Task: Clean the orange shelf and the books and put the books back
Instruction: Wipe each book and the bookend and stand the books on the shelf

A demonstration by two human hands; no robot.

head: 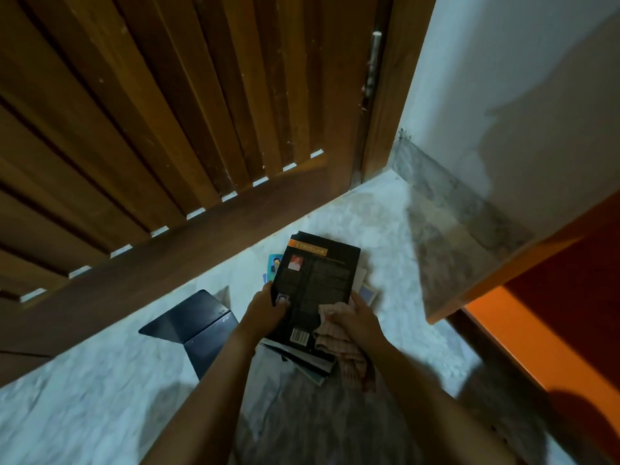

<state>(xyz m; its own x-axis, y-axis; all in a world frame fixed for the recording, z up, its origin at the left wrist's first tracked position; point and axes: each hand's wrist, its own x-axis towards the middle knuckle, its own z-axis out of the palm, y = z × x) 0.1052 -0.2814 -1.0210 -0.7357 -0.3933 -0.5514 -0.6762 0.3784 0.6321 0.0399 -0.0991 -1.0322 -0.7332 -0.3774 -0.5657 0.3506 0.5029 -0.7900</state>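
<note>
A black book with an orange title strip lies back cover up on top of a small pile of books on the floor. My left hand grips its left edge, thumb on the cover. My right hand presses a pink striped cloth against the lower right of the cover. The orange shelf shows at the right edge, its inside bare where I can see it.
A dark folded metal bookend stands on the pale marble floor left of the pile. A slatted wooden door fills the upper left. More small books or cards peek out behind the black book.
</note>
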